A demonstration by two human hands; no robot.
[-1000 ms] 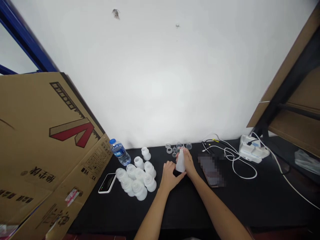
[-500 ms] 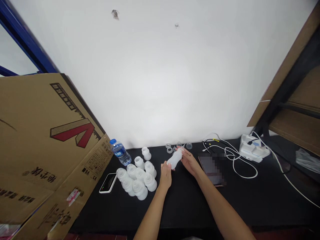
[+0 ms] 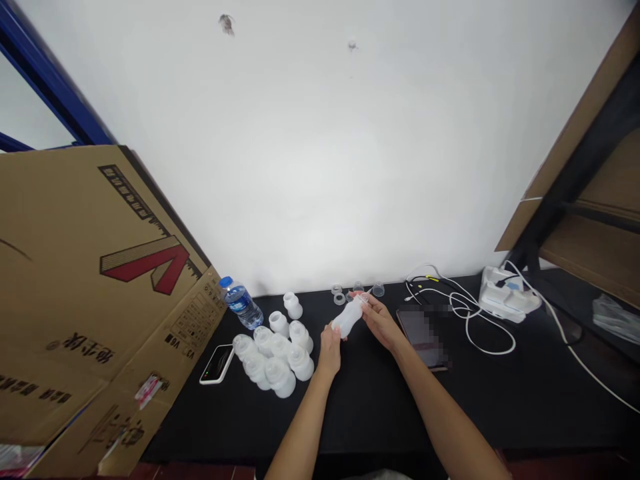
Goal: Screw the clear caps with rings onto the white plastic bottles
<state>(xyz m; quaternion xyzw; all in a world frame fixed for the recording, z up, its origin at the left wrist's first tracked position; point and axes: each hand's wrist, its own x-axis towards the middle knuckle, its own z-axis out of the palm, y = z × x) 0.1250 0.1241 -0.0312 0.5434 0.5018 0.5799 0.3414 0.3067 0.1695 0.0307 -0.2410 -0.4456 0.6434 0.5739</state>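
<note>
A frosted white baby bottle (image 3: 349,318) is tilted in the air over the black table, its neck toward the upper right. My left hand (image 3: 331,348) is closed around its base end. At the neck, my right hand (image 3: 379,321) grips the clear collar (image 3: 363,299), from which a thin clear tip sticks out. Several clear rings (image 3: 339,299) and a clear dome-shaped cap (image 3: 379,290) lie just beyond my hands by the wall. To the left stand several more white baby bottles (image 3: 280,377), most topped with clear teats; a bottle with an uncovered mouth (image 3: 293,305) stands behind them.
A water bottle (image 3: 241,304) and a white-edged phone (image 3: 217,364) are at the left, near a large cardboard box (image 3: 90,287). On the right lie a dark tablet-like device (image 3: 423,339), tangled white cables (image 3: 470,313) and a white power strip (image 3: 507,295). The wall closes off the back.
The held bottle and my left hand have shifted very slightly left. My right fingers have moved a little at the neck, and more of the clear collar shows.
</note>
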